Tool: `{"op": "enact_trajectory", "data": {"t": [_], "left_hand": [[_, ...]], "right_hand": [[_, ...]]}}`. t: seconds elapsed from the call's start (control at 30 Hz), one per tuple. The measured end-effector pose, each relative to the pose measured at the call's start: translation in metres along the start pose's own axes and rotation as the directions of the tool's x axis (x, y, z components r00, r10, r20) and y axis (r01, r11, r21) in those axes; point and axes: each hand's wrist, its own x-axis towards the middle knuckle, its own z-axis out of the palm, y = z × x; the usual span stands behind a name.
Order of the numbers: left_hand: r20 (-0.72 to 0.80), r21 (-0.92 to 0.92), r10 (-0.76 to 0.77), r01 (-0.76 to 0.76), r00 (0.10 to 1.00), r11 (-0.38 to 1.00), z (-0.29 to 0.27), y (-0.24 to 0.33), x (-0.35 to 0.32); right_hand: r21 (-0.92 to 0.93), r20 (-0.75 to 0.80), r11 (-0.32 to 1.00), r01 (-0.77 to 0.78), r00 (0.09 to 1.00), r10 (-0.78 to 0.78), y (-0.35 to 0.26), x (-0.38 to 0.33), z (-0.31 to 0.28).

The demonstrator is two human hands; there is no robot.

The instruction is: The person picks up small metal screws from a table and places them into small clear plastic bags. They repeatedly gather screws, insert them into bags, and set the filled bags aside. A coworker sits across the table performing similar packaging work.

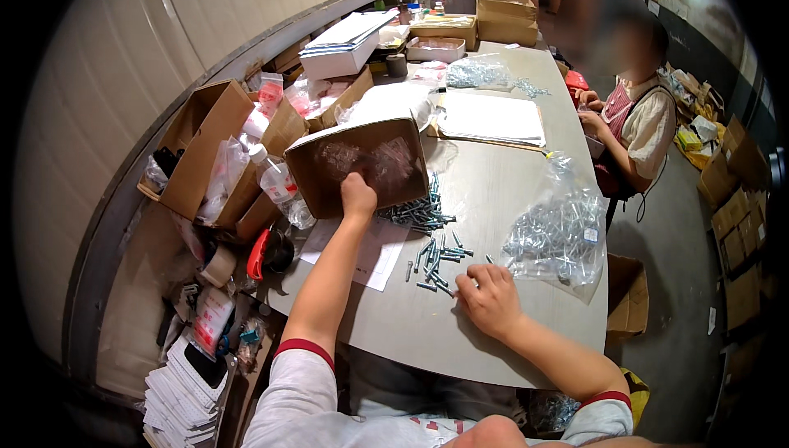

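Head view: the left hand [358,195] grips the rim of a tilted brown cardboard box [362,164], while the right hand [491,296], fingers curled, pinches small silvery metal screws [436,255] scattered on the smooth grey table [493,185]. A crinkly clear plastic bag of screws [559,234] lies near.

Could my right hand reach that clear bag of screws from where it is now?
Probably yes. The right hand rests on the table by the loose screws, and the clear bag of screws lies just beyond it with nothing between them.
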Motion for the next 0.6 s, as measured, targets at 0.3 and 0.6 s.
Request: {"op": "enact_trajectory", "data": {"t": [0.3, 0.6], "left_hand": [[0.578, -0.812, 0.120, 0.552, 0.807, 0.191, -0.030, 0.141, -0.095], [0.819, -0.574, 0.154, 0.783, 0.553, 0.239, -0.021, 0.144, -0.141]], "right_hand": [[0.783, 0.138, 0.482, -0.394, 0.865, 0.482, 0.026, 0.032, -0.022], [0.899, 0.259, 0.159, -0.409, 0.787, 0.560, 0.053, 0.018, -0.029]]}}
